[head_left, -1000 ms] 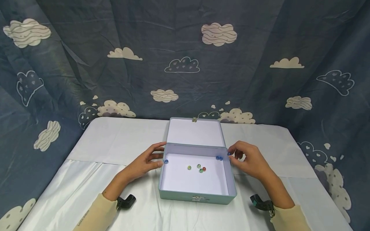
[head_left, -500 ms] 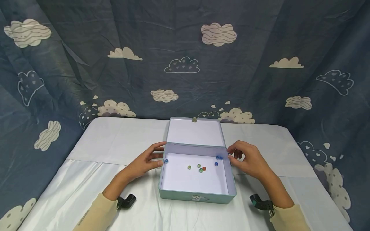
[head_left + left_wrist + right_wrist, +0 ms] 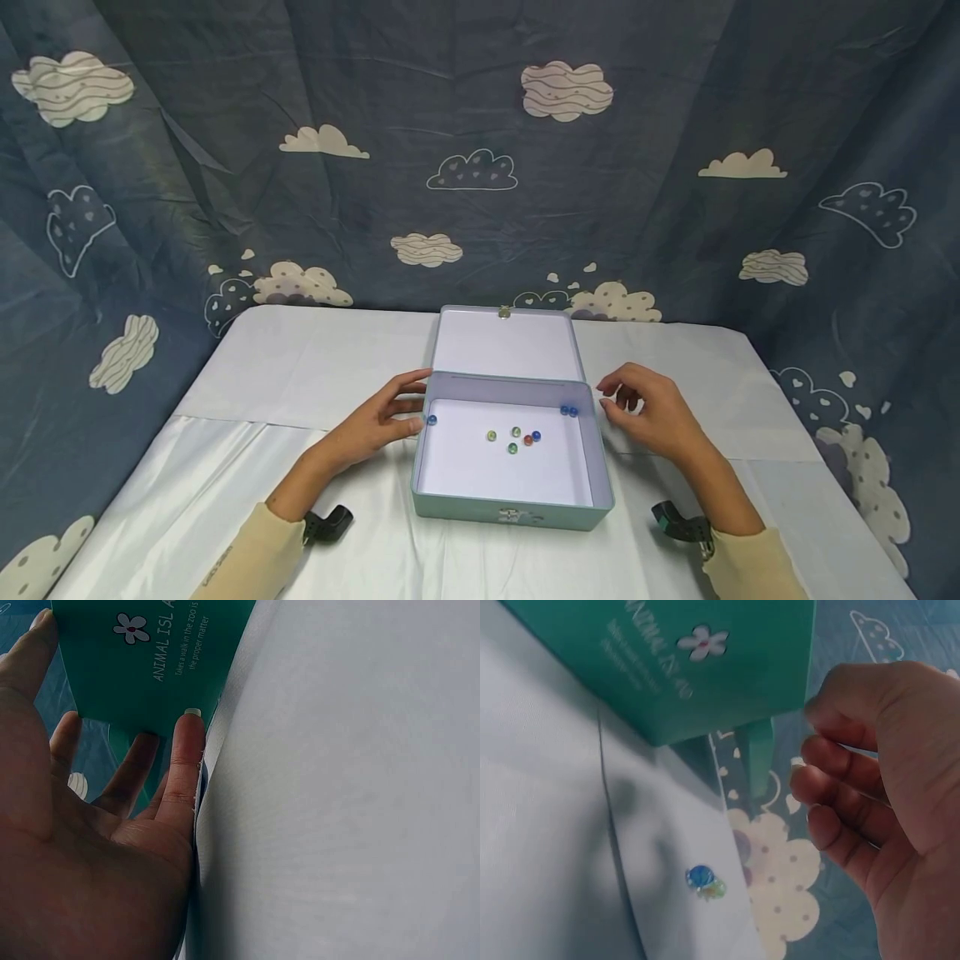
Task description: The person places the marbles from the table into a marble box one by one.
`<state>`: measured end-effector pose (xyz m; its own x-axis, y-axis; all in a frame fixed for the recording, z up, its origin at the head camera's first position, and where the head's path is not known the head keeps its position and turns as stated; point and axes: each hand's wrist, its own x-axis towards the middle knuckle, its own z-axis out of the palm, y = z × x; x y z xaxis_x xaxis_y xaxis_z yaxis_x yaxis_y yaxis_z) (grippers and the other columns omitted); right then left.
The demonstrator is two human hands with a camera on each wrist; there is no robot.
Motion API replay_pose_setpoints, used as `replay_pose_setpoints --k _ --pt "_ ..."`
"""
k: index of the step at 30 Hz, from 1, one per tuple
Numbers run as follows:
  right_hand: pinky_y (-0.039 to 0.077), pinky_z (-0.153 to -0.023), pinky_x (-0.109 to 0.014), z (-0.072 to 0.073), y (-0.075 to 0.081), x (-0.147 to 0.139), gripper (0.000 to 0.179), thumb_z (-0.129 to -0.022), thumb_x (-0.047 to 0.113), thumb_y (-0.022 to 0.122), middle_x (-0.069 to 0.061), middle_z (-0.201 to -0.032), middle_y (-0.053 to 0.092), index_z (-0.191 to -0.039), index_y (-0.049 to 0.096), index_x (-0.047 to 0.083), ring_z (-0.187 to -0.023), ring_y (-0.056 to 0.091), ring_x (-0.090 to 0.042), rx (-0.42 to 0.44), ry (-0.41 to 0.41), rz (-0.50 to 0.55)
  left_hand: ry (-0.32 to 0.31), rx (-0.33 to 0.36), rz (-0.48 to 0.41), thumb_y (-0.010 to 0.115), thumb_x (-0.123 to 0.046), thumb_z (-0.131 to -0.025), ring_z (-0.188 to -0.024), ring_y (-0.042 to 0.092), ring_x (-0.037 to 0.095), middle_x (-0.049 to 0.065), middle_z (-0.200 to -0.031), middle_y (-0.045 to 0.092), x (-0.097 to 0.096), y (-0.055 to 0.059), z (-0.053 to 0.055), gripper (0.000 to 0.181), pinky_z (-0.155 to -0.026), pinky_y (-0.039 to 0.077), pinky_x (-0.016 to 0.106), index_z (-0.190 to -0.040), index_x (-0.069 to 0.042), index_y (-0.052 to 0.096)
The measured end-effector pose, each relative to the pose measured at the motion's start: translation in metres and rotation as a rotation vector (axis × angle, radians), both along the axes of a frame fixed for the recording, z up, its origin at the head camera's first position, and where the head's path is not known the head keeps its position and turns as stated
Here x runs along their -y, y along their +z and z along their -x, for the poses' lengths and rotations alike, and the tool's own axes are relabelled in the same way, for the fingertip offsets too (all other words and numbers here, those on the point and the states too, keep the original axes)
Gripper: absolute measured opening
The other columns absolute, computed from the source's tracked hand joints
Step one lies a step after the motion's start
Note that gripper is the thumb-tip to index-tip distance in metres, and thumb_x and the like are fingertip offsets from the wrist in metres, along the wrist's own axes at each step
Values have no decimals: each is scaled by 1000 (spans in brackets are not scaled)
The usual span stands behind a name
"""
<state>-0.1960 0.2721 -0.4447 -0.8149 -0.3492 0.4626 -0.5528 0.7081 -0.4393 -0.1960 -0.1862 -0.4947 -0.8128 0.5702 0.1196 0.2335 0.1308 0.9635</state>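
An open tin box (image 3: 510,518), green outside and pale inside, sits on the cloth with its lid (image 3: 504,343) folded back. Against its left wall, my left hand (image 3: 367,427) rests with fingers outstretched, also seen touching the green side in the left wrist view. Just off the right wall, my right hand (image 3: 648,412) holds nothing, its fingers loosely bent. Inside, a blue marble (image 3: 536,436) lies beside a red marble (image 3: 528,440). A green marble (image 3: 512,448) is close by, with a yellowish marble (image 3: 491,436) to the left. More blue marbles lie near the side walls.
In the right wrist view, a blue marble (image 3: 700,877) and a greenish marble (image 3: 715,889) lie on the white cloth (image 3: 555,825) beside the box; my right hand hides them from the head view. A dark cloud-patterned curtain (image 3: 480,100) hangs behind.
My right hand has let go of a blue marble, which rolled left through the box to the red one. The green marble shifted left. My right hand drew slightly away; the left stayed put.
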Motion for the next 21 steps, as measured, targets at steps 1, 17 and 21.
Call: replay_pose_setpoints --k 1,17,21 --pt "55 -62 -33 1 -1 -2 26 -83 -6 83 5 -92 70 -102 76 11 -74 62 -14 0 -8 -1 -1 0 0 69 -17 -105 -146 47 41 16 -162 38 0 0 0 75 -103 55 37 -167 -30 30" --pt "50 -66 -28 11 -26 -26 22 -86 -8 77 -3 -93 70 -101 76 8 -77 61 -19 84 -153 -9 0 1 2 69 -17 -105 -146 47 40 15 -163 38 0 1 -1 74 -103 54 36 -167 -30 30" --pt "51 -68 -28 12 -30 -29 18 -87 -5 77 -4 -93 70 -101 77 7 -78 60 -19 131 -183 -37 -1 7 -2 69 -17 -105 -146 47 41 16 -163 38 0 1 -1 74 -103 55 37 -167 -30 30"
